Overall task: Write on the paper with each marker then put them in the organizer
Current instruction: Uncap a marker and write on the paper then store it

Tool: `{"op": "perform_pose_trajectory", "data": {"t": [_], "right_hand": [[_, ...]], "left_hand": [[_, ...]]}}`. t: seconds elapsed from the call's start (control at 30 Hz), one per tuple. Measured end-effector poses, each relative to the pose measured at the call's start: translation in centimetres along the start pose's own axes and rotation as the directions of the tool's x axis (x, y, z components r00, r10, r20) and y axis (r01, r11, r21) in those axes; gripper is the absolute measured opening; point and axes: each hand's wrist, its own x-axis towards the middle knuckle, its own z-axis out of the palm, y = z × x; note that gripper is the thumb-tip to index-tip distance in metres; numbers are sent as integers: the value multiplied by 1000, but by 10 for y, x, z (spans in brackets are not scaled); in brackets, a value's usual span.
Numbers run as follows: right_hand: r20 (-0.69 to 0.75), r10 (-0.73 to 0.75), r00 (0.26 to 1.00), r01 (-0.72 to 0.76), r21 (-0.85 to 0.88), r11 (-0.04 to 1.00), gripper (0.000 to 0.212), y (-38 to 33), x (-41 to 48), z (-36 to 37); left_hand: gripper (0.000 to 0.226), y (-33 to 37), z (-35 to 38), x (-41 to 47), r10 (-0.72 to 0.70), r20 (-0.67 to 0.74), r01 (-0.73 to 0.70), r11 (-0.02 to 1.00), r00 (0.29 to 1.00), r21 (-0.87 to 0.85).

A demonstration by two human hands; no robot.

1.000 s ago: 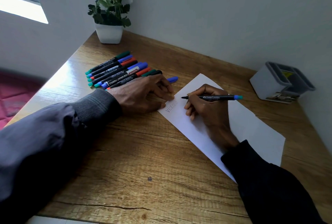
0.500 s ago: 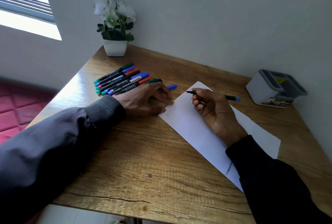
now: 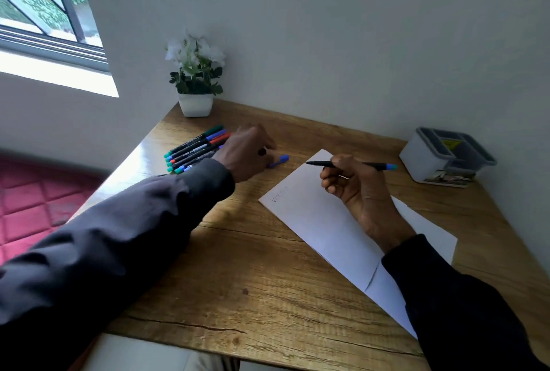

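A white sheet of paper [image 3: 315, 222] lies slanted on the wooden desk [image 3: 253, 275], with faint writing near its left corner. My right hand [image 3: 354, 189] grips a black marker with a blue end [image 3: 378, 165], uncapped, its tip held just above the paper's far corner. My left hand [image 3: 250, 150] is blurred and hovers over the right ends of a row of several capped markers [image 3: 196, 147]. A blue cap [image 3: 279, 160] lies on the desk right beside its fingers. Whether those fingers hold anything is hidden. The grey organizer [image 3: 422, 159] stands at the far right.
A white pot with a flowering plant [image 3: 195, 85] stands in the desk's far left corner against the wall. The window [image 3: 44, 13] is at upper left. Red padded flooring [image 3: 32, 201] shows beyond the desk's left edge.
My left hand left the paper's edge and moved back-left over the markers. My right hand lifted the marker off the paper. My head tilted up, so more wall shows.
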Motion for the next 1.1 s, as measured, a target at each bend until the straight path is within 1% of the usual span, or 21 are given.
{"op": "perform_pose_trajectory", "data": {"t": [0.07, 0.13, 0.23, 0.3, 0.4, 0.47, 0.57, 0.63, 0.7, 0.87, 1.1], "right_hand": [[10, -42, 999, 42, -34, 999, 12, -1, -1, -1], [9, -67, 998, 67, -50, 996, 10, -4, -2, -6], [21, -58, 998, 59, -7, 998, 16, -8, -4, -14], [31, -55, 998, 54, 10, 998, 20, -9, -6, -21], [28, -123, 992, 124, -41, 991, 17, -9, -8, -28], [31, -191, 981, 193, -103, 976, 15, -11, -11, -30], [23, -303, 953, 300, -225, 927, 12, -14, -18, -31], [8, -362, 932, 352, -253, 901, 13, -17, -22, -30], [18, -396, 918, 386, -259, 885, 12, -20, -24, -28], [38, -429, 902, 425, -241, 872, 9, -26, -31, -25], [79, -463, 883, 467, -260, 845, 12, -30, -35, -30]], "left_hand": [[25, 9, 3, 8, -4, 6, 4, 999, 1000, 53], [20, 16, 5, 13, -22, 23, 21, 999, 999, 44], [13, 19, 10, 16, -34, 64, 31, 998, 997, 56], [12, 19, 11, 17, -37, 60, 34, 998, 998, 57], [11, 18, 10, 16, -15, 38, 13, 998, 999, 58], [12, 20, 7, 13, 8, -16, -8, 1000, 1000, 2], [11, 28, -1, 3, -8, -100, -14, 977, 995, -211], [13, 34, -5, -6, -7, -108, -32, 935, 994, -354], [15, 39, -8, -13, 1, -108, -50, 892, 994, -449], [19, 52, -16, -22, 22, -158, -97, 868, 987, -487], [22, 63, -20, -26, 47, -148, -113, 873, 988, -475]]}}
